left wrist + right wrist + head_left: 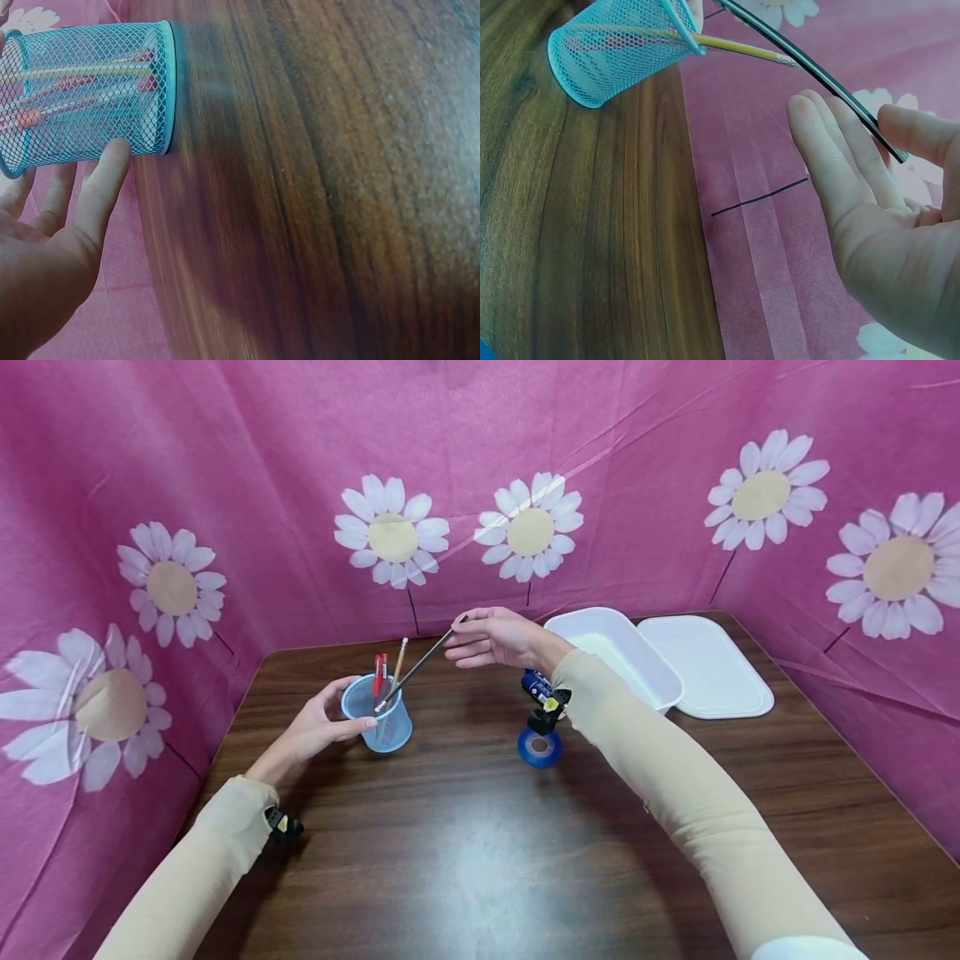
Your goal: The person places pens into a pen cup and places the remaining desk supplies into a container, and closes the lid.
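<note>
A light-blue mesh pen cup [392, 737] stands upright on the table's left side. My left hand [318, 724] holds it near the rim, thumb in front and fingers round the back; the left wrist view shows a fingertip against the mesh [82, 135]. In my right hand [495, 639] a thin black pencil [425, 660] is pinched near its upper end by thumb and fingers. It slants down to the left, its pale lower end over the cup's mouth. Red pens [377, 681] and a yellow pencil [739, 47] stand in the cup, the yellow pencil's eraser end upward.
Below my right wrist lie a roll of blue tape [540, 762] and a dark blue cylindrical object [536, 685], partly hidden. A white plastic container [626, 652] and its flat white lid [708, 668] sit at the back right. A pink flowered curtain [465, 427] surrounds the table.
</note>
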Demonstrator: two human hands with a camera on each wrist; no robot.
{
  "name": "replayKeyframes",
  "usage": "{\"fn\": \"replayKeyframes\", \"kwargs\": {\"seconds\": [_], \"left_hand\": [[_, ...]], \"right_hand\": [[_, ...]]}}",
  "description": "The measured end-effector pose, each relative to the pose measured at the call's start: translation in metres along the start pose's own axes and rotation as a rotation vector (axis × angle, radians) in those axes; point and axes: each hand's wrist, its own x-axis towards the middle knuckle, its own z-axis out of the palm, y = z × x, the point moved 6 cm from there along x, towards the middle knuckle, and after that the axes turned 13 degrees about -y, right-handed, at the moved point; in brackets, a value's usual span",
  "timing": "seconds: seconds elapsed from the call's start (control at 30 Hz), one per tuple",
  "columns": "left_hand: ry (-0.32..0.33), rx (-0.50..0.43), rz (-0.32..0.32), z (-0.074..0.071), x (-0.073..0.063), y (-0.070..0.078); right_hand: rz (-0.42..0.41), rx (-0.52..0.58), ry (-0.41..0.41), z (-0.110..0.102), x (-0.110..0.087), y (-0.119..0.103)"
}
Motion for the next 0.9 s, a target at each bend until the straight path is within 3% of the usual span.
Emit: {"fn": "replayKeyframes", "kwargs": {"seconds": [0.33, 0.9], "left_hand": [[-0.007, -0.018, -0.003, 0.001, 0.001, -0.001], [-0.006, -0.024, -0.002, 0.001, 0.001, -0.001]], "right_hand": [[-0.004, -0.026, 0.019, 0.004, 0.007, 0.005], [0.027, -0.084, -0.007, 0.037, 0.028, 0.014]]}}
